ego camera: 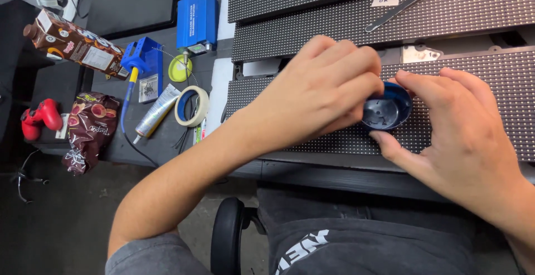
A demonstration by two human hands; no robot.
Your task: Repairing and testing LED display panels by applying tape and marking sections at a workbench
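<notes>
Blue plastic, round and dish-shaped, the small cap (387, 106) sits between both hands above a dark dotted display panel (312, 135) that lies across the table (167, 141). Its hollow inside faces up toward the camera, showing a few moulded ribs. The left hand (317, 88) is curled over its left rim, fingers bent and closed against the edge, though the fingertips themselves are hidden behind the knuckles. The right hand (462, 130) cups it from the other side, thumb (390, 144) under the lower rim and forefinger (418, 83) laid along the top, so the cap is pinched from both sides. It appears to be held just over the panel rather than resting flat, but contact underneath cannot be made out. By my reading, the work is at the stage of gripping and turning or fitting the cap; any further move would need steady two-sided pressure and care for the panel's dotted face. Off to the left lie a roll of tape (192, 106), a squeeze tube (156, 112), a blue soldering stand (144, 63) and a snack packet (88, 127).
</notes>
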